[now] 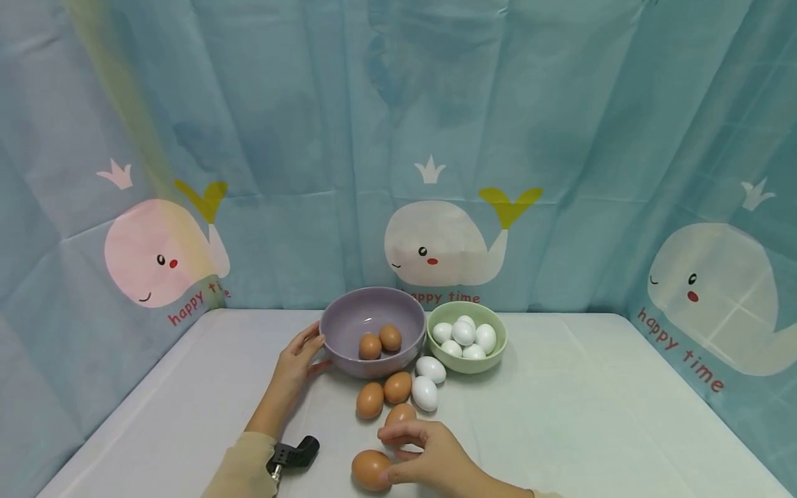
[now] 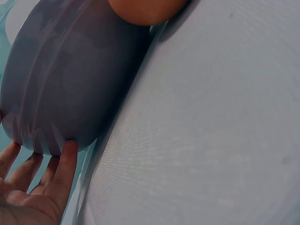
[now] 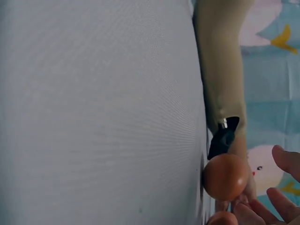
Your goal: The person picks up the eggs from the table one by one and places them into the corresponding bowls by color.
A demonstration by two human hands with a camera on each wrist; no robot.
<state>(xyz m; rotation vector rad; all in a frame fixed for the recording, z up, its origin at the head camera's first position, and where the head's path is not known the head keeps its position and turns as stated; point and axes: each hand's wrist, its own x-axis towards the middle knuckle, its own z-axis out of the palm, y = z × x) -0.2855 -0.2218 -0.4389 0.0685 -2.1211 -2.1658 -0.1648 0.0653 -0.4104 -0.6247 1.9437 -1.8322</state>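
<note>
Right hand point(image 1: 429, 453): reaching in from the table's front edge, fingers loosely bending just beside the front egg point(image 1: 367, 470).
Front egg: lying on the white table point(image 1: 591, 415), toward its front edge.
Left hand point(image 1: 292, 360): touching the purple bowl's point(image 1: 349, 321) side, fingers spreading loosely.
Purple bowl: standing near the back edge, holding two brown eggs point(image 1: 370, 346).
Green bowl point(image 1: 473, 369): standing beside it, holding white eggs point(image 1: 463, 333).
Loose eggs: three brown ones point(image 1: 370, 400) and two white ones point(image 1: 425, 393) are lying before the bowls.
</note>
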